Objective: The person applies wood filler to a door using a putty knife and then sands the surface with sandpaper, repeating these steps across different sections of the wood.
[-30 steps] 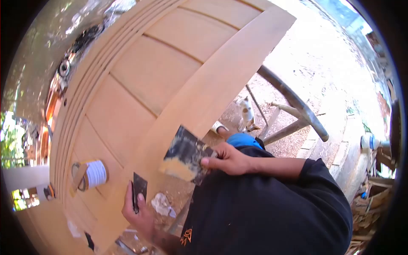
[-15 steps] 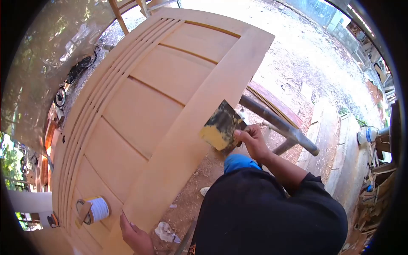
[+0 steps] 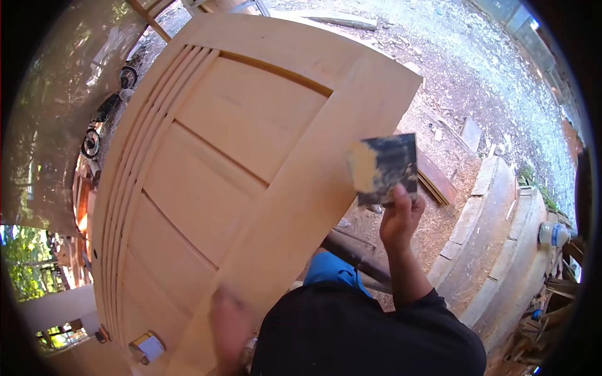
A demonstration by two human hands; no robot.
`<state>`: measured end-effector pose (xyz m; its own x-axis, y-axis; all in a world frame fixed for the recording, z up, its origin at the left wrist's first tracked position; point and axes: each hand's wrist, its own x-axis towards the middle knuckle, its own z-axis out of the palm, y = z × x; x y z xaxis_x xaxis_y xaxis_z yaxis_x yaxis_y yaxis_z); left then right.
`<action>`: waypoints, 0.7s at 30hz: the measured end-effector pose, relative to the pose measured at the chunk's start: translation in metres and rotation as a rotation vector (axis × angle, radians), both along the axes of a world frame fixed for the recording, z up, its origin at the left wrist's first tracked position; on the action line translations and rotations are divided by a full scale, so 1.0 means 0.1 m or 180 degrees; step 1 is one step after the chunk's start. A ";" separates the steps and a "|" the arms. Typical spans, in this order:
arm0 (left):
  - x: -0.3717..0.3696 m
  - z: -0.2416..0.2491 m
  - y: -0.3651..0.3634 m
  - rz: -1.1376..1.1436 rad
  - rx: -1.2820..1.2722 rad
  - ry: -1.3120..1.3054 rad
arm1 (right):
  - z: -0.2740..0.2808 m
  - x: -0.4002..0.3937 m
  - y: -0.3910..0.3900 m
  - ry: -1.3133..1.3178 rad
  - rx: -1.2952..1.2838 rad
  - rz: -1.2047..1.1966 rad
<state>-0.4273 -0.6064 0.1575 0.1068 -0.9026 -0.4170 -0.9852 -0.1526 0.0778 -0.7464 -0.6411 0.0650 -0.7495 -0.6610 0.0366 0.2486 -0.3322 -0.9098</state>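
My right hand (image 3: 403,219) grips a dark square putty plate (image 3: 387,168) with tan filler smeared along its left side. It is raised over the right edge of a pale wooden door (image 3: 251,238), which has recessed panels and several long grooves. Low on the door, my left hand (image 3: 231,323) is blurred by motion at the near edge, and its fingers cannot be made out. A can (image 3: 148,348) with a white and yellow label rests on the door at the lower left.
A dark metal bar (image 3: 357,254) shows beneath the door. Curved concrete steps (image 3: 480,219) lie to the right, near a white and blue container (image 3: 554,234). Reddish boards (image 3: 436,178) rest on the ground beyond the door. A motorcycle (image 3: 103,116) stands at the left.
The view has shifted along the door. My right hand has lifted the putty plate and turned it more upright. My left hand has moved up and right along the near edge.
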 end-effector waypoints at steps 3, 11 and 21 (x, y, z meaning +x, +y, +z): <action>-1.10 0.34 -0.49 -0.1312 0.0837 0.1296 | -0.20 -0.55 -0.49 0.0464 -0.0189 -0.0650; -2.10 0.41 -3.01 -0.2571 0.0621 0.0960 | -0.03 -1.36 -1.72 0.1176 -0.0049 -0.1022; -2.57 -0.30 -5.82 -0.1976 -0.1246 -0.0333 | -0.06 -1.32 -1.76 0.0234 0.0078 -0.1224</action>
<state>-0.6846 -1.1884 0.1273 -0.4501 -0.8904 -0.0678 -0.8864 0.4547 -0.0869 -0.8779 -0.8169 0.0589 -0.9386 -0.3337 0.0871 0.0440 -0.3664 -0.9294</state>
